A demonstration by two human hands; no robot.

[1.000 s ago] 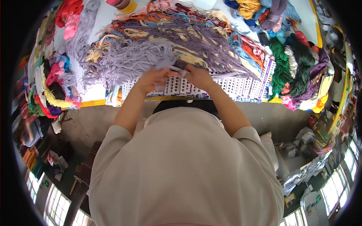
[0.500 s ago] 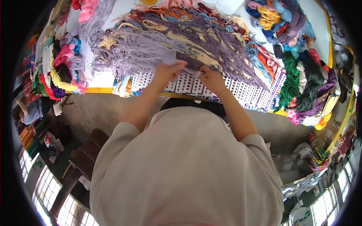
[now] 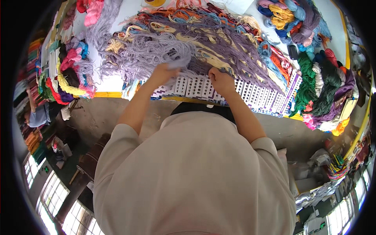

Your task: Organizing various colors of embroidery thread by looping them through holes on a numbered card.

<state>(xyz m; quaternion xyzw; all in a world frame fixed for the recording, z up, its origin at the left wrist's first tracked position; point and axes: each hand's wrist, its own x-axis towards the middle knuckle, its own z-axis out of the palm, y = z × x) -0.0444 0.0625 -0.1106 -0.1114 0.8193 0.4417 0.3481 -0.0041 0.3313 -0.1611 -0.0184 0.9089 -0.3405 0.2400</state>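
Note:
My left hand [image 3: 163, 75] is closed at the near edge of a loose heap of lavender thread [image 3: 137, 55], with a smeared bunch of that thread at its fingertips. To its right, my right hand [image 3: 222, 81] is curled shut over the upper ends of a row of white cards [image 3: 194, 86] punched with round holes. What its fingers pinch is hidden. Beyond both hands lies a thick spread of dull purple thread [image 3: 231, 53], mixed with cream, orange and blue strands. These threads run down to the cards along the table's front edge.
Skeins of coloured yarn [image 3: 288, 17] lie at the far right, with dark green skeins [image 3: 304, 84] nearer. Pink and yellow skeins [image 3: 67, 84] sit at the left end. A small black object [image 3: 292, 52] rests beside the threads. A person in blue [image 3: 39, 115] is off to the left.
My left hand has moved slightly left, away from my right hand, and the lavender bunch by it has shifted. My right hand stays at the cards, its fingers more tightly curled.

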